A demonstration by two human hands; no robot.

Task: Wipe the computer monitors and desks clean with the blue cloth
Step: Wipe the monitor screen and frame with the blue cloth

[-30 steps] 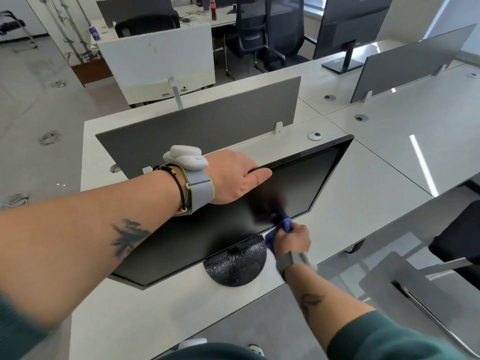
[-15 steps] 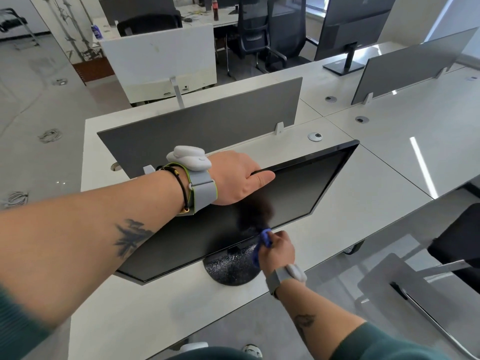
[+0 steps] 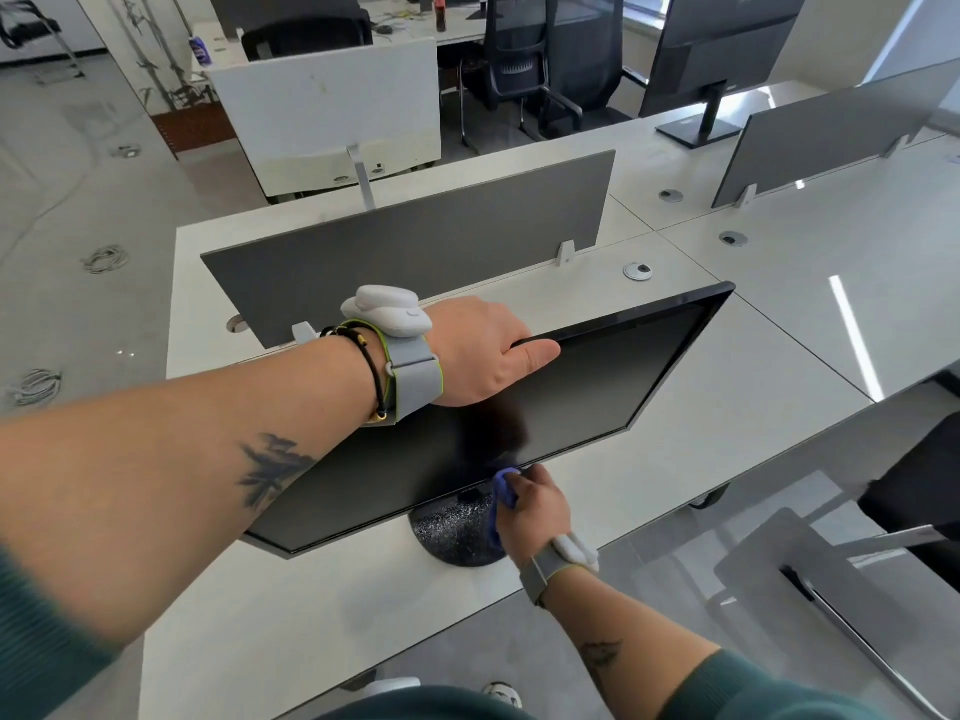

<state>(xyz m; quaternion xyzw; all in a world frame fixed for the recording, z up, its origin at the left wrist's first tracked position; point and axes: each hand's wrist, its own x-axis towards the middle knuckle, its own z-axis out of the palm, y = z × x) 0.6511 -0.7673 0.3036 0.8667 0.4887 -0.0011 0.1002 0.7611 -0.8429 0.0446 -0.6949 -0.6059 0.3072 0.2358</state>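
Left grip [image 3: 483, 350] clamps the top edge of the monitor [image 3: 613, 387]. Thumb lies flat on the screen side, fingers go over the back, out of sight. The screen is tilted back, facing up. Right grip [image 3: 532, 511] is curled round the blue cloth [image 3: 503, 488], which is bunched up and touching the monitor's bottom bezel, just above the round black stand base [image 3: 447, 535]. The base sits on the white tabletop [image 3: 727, 423]. Grey divider panel [image 3: 415, 252] stands upright behind the monitor. Second monitor [image 3: 711, 49] is far right at the back, well apart.
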